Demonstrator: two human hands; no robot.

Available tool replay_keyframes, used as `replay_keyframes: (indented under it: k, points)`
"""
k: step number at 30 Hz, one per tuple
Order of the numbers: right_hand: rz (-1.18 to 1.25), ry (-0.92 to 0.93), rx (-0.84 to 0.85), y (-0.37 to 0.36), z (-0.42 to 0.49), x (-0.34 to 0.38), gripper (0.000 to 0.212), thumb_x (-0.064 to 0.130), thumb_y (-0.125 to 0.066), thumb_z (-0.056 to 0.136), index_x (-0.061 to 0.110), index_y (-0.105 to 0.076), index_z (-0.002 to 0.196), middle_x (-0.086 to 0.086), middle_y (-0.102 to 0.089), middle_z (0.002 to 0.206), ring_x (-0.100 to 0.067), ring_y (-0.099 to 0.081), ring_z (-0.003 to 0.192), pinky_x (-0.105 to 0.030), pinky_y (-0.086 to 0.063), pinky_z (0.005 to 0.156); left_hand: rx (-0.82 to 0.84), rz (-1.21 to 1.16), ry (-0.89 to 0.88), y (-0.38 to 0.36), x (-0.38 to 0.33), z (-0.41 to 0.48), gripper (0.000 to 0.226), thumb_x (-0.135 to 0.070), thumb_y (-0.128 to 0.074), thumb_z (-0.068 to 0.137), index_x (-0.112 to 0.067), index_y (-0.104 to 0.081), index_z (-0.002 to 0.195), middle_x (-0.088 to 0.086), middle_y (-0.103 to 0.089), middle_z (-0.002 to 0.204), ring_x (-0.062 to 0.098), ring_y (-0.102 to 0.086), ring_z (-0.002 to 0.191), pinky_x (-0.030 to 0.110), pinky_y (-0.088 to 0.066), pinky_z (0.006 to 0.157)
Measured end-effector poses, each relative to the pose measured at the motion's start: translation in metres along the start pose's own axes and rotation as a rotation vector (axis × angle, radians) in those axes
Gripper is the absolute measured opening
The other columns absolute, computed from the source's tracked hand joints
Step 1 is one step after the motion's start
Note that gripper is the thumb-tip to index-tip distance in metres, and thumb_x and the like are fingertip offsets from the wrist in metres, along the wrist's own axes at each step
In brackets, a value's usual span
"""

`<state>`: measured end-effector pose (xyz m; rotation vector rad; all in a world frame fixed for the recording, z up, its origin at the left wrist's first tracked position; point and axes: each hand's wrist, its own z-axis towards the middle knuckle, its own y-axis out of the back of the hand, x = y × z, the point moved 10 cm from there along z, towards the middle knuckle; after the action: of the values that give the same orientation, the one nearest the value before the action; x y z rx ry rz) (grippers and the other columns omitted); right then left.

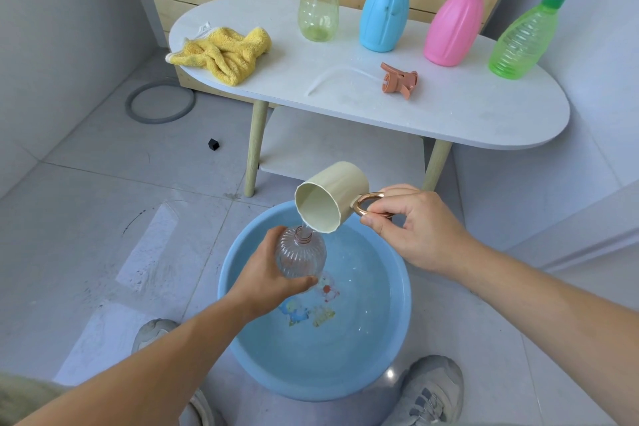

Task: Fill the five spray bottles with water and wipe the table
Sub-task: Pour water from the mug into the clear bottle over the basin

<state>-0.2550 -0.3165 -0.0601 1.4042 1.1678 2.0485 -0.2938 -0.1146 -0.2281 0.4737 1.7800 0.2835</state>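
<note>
Seen from above, two grey shoes (428, 387) stand on a pale tiled floor on either side of a round blue basin (311, 387) that holds water.

Over the basin, the left hand (266, 273) wraps its fingers and thumb around the lower body of a clear ribbed spray bottle (301, 256). The bottle has no spray head. Its long axis is close to upright, with the open neck on top.

Just above and to the right, the right hand (411, 228) pinches the rose-gold handle (366, 204) of a cream cup (328, 197) between thumb and curled fingers. The cup is tipped onto its side, its mouth facing the person and downward. A thin stream of water falls from its lower lip into the bottle's neck.

Beyond the basin is a white oval tabletop (449, 114) on wooden legs. A crumpled yellow cloth (224, 52) lies at its left end. A peach spray head (399, 79) lies on its side near the middle, its tube (339, 74) trailing left.

Along the far edge four bottles stand upright. From left to right they are a yellow-green bottle (318, 3), a blue spray bottle (383, 14), a pink spray bottle (453, 28) and a green spray bottle (522, 38).
</note>
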Motion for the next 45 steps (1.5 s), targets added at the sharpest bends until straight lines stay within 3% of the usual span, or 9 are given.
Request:
replay_keyframes:
  k: [14, 24, 31, 39, 45]
  points:
    - [-0.050, 0.051, -0.018, -0.001, 0.000, 0.002, 0.036, 0.042, -0.054, 0.088, 0.013, -0.071, 0.073, -0.001, -0.063, 0.071, -0.019, -0.058, 0.090, -0.030, -0.043, 0.082, 0.003, -0.009, -0.008, -0.001, -0.002, 0.000, 0.092, -0.042, -0.092, 0.060, -0.039, -0.039, 0.135, -0.018, -0.057, 0.126, 0.009, -0.059, 0.114, 0.035, -0.055, 0.094]
    - [-0.099, 0.135, -0.027, -0.002, -0.001, 0.008, 0.041, 0.044, -0.048, 0.091, 0.013, -0.073, 0.077, 0.004, -0.060, 0.066, -0.019, -0.057, 0.097, -0.035, -0.045, 0.090, 0.006, -0.012, -0.009, -0.002, -0.003, 0.000, 0.092, -0.042, -0.091, 0.059, -0.037, -0.040, 0.136, -0.017, -0.058, 0.124, 0.011, -0.061, 0.112, 0.033, -0.057, 0.090]
    - [-0.105, 0.196, -0.035, -0.003, -0.001, 0.012, 0.035, 0.040, -0.052, 0.093, 0.016, -0.072, 0.077, 0.013, -0.049, 0.065, -0.013, -0.053, 0.090, -0.043, -0.048, 0.092, 0.005, -0.012, 0.004, -0.002, -0.003, -0.001, 0.094, -0.037, -0.093, 0.063, -0.036, -0.039, 0.139, -0.017, -0.057, 0.126, 0.010, -0.059, 0.113, 0.028, -0.054, 0.089]
    - [-0.126, 0.252, -0.027, -0.004, -0.003, 0.018, 0.033, 0.037, -0.053, 0.094, 0.017, -0.070, 0.075, 0.015, -0.041, 0.066, -0.016, -0.052, 0.097, -0.037, -0.046, 0.095, 0.005, -0.023, 0.005, -0.002, -0.004, -0.002, 0.090, -0.033, -0.093, 0.065, -0.036, -0.039, 0.137, -0.020, -0.056, 0.123, 0.006, -0.059, 0.112, 0.024, -0.052, 0.086]
    - [-0.186, 0.318, -0.029, -0.005, -0.005, 0.025, 0.034, 0.035, -0.053, 0.095, 0.014, -0.069, 0.073, 0.008, -0.048, 0.067, -0.018, -0.053, 0.101, -0.034, -0.046, 0.092, 0.004, -0.010, 0.005, -0.002, -0.005, -0.002, 0.092, -0.034, -0.093, 0.065, -0.036, -0.038, 0.139, -0.018, -0.056, 0.125, 0.010, -0.058, 0.113, 0.027, -0.052, 0.089]
